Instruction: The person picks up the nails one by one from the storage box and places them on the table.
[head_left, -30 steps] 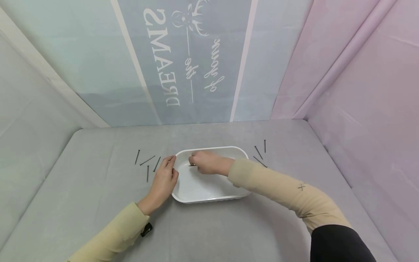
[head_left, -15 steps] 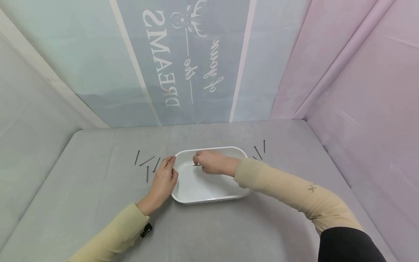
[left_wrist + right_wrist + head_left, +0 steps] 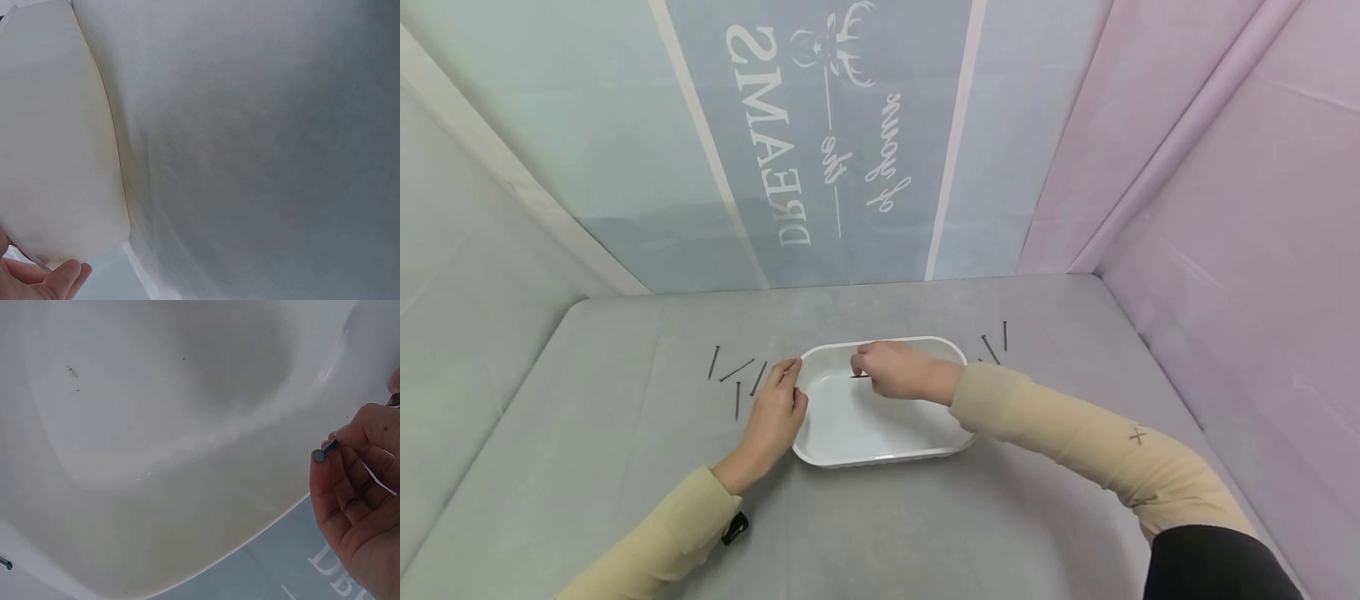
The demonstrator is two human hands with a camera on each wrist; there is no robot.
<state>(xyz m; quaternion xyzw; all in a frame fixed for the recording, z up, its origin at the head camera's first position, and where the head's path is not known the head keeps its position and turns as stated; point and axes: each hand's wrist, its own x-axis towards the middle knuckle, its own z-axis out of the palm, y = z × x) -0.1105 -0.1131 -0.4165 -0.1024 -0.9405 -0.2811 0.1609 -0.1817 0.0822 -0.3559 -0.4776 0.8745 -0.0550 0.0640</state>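
Observation:
A white tray (image 3: 872, 437) with rounded corners sits in the middle of the grey surface in the head view. My left hand (image 3: 771, 421) grips its left rim near the far corner; the left wrist view catches those fingers (image 3: 62, 278) at the edge of the tray's wall (image 3: 56, 137). Over the far half of the tray, my right hand (image 3: 897, 371) pinches a dark nail (image 3: 325, 452) between thumb and fingertips. Its flat round head shows in the right wrist view, while the hand hides part of the shank.
Several loose nails (image 3: 737, 400) lie left of the tray. More nails (image 3: 991, 350) lie to its right, one partly hidden by my right sleeve (image 3: 1060, 433). A printed cloth (image 3: 850, 242) hangs behind, with a pink cloth wall (image 3: 1240, 250) on the right.
My right hand has shifted a little to the right over the tray, still pinching the nail. The left hand and the tray have stayed in place.

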